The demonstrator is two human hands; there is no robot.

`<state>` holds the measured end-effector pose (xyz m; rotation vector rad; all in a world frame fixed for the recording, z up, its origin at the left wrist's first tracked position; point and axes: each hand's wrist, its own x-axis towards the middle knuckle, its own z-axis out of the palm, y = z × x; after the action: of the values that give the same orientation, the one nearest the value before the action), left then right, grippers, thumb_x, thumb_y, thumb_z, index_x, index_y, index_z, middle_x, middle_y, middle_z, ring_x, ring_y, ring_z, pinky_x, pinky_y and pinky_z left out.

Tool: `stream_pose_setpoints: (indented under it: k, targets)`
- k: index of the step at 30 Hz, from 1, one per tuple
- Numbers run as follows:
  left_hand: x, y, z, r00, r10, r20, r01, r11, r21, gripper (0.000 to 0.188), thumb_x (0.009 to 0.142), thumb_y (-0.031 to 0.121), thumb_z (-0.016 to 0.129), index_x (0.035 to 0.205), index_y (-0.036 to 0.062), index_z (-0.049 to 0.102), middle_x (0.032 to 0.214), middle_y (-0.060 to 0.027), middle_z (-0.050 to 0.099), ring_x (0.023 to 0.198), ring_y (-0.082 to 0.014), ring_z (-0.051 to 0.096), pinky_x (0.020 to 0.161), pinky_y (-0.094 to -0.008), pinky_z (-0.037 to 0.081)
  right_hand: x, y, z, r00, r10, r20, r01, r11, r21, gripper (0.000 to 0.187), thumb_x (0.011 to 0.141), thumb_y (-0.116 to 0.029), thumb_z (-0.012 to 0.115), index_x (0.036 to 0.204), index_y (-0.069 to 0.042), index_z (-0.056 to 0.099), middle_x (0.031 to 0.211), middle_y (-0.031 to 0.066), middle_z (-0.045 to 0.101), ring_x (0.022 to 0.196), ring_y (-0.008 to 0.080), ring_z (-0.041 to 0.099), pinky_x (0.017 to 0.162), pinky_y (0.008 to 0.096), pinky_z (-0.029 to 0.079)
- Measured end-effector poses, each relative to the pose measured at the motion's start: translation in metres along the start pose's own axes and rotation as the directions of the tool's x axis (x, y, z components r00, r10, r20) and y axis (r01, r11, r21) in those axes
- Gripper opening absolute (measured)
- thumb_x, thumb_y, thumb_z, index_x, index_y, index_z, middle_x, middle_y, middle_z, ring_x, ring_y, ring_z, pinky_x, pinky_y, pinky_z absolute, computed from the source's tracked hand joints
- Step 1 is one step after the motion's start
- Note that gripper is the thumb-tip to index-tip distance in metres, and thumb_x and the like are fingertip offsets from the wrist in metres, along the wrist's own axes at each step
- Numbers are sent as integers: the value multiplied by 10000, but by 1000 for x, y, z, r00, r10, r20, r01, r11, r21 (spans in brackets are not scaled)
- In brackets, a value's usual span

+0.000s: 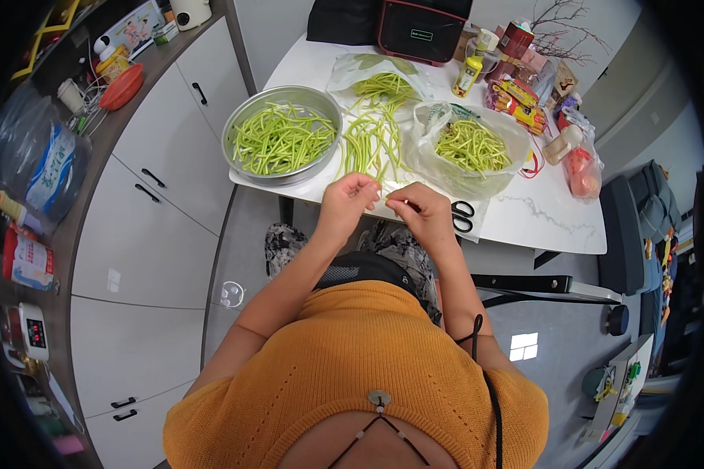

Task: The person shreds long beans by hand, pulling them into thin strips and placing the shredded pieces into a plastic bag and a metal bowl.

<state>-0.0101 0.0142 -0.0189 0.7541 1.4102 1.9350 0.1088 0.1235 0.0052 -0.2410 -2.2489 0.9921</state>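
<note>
Both hands meet over the front edge of a white marble-patterned table. My left hand (349, 205) is closed in a pinch on a thin green vegetable stalk, its tip near my fingertips. Just to the right, my right hand (423, 213) pinches the same stalk's end, mostly hidden by the fingers. Beyond them lies a bunch of long green stalks (371, 139), running back to an opened clear plastic bag (344, 72). At left, a round metal basin (231, 156) holds short green pieces. A whitish plastic bag (422, 160) at right contains more pieces. Black-handled scissors (462, 216) lie beside my right hand.
A black and red appliance (421, 35) stands at the table's back. A yellow bottle (467, 76), snack packages (516, 105) and a bag with reddish contents (583, 172) crowd the right side. White cabinets (145, 242) with a cluttered countertop run along the left. A black metal bar (524, 284) is at lower right.
</note>
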Motion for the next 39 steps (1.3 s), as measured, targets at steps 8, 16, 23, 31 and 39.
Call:
stream_pose_setpoints:
  k: [8, 16, 23, 31, 39]
  targets:
    - [24, 8, -53, 941, 188, -281, -174, 982, 75, 126, 849, 145, 575, 874, 24, 598, 729, -7, 584, 614, -46, 494, 565, -174, 379, 10, 32, -42, 958, 286, -32, -287, 958, -27, 90, 754, -76, 646, 802, -2, 626, 693, 62, 611, 568, 125, 533, 541, 237, 428]
    - [68, 26, -115, 756, 544, -365, -201, 722, 662, 166, 773, 81, 612, 925, 14, 612, 759, -61, 601, 673, -131, 555, 633, -250, 447, 47, 85, -92, 831, 90, -550, -243, 947, -212, 160, 757, -38, 618, 914, -13, 620, 857, 92, 629, 658, 161, 602, 594, 255, 476]
    - [61, 20, -114, 715, 643, -275, -200, 564, 801, 168, 764, 57, 584, 923, 15, 614, 906, -121, 587, 837, -248, 566, 745, -326, 441, 37, 79, -28, 956, 6, -293, -92, 956, -279, 187, 749, -36, 606, 929, -75, 635, 893, 103, 621, 669, 225, 604, 589, 296, 484]
    - [33, 4, -68, 756, 636, -156, -340, 584, 737, 139, 788, 39, 566, 919, 23, 611, 860, -112, 590, 742, -243, 576, 670, -304, 461, 47, 76, 45, 979, 203, -1, -176, 849, -499, 147, 738, -194, 640, 801, -68, 596, 789, 115, 618, 696, 304, 595, 630, 389, 463]
    - [25, -25, -48, 884, 460, -84, -260, 633, 729, 130, 768, 66, 589, 894, 48, 615, 843, -93, 579, 709, -259, 575, 639, -323, 460, 58, 101, 53, 953, 296, -64, -301, 901, -313, 164, 711, -159, 618, 832, -76, 546, 724, 118, 612, 655, 294, 598, 585, 379, 460]
